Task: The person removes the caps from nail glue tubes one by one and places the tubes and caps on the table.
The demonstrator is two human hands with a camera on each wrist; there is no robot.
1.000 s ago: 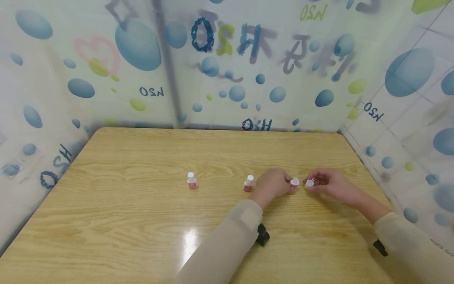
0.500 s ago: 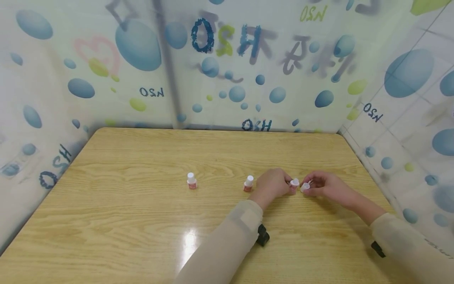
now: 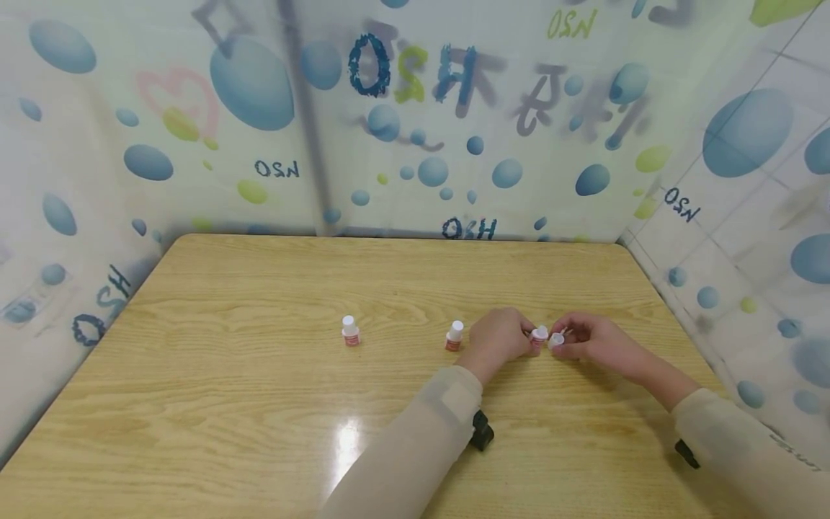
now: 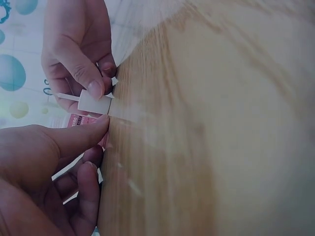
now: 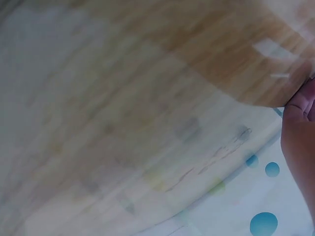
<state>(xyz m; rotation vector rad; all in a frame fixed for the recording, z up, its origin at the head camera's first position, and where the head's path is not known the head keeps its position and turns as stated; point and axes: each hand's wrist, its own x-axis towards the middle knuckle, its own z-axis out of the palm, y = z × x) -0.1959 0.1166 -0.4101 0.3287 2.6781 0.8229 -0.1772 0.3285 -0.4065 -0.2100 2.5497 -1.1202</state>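
In the head view, my left hand [image 3: 499, 337] holds a small bottle [image 3: 537, 339] with a pink-red label at the right of the table. The left wrist view shows its thumb and fingers pinching the bottle [image 4: 81, 120] low, near the tabletop. Close beside it, my right hand [image 3: 596, 342] pinches a white cap [image 3: 556, 341]. A thin white stem [image 4: 68, 97] points up from the inverted cap [image 4: 93, 104], which is at the table surface. Only an edge of the right hand [image 5: 299, 130] enters the right wrist view; the cap is hardly visible there.
Two more small bottles with white caps stand upright on the wooden table [image 3: 259, 404]: one bottle [image 3: 454, 336] just left of my left hand, another bottle [image 3: 351, 331] further left. A patterned curtain [image 3: 402, 158] rises behind the table.
My right hand has moved a little left with the cap, bringing it beside the bottle. The left hand and its bottle have stayed nearly still.
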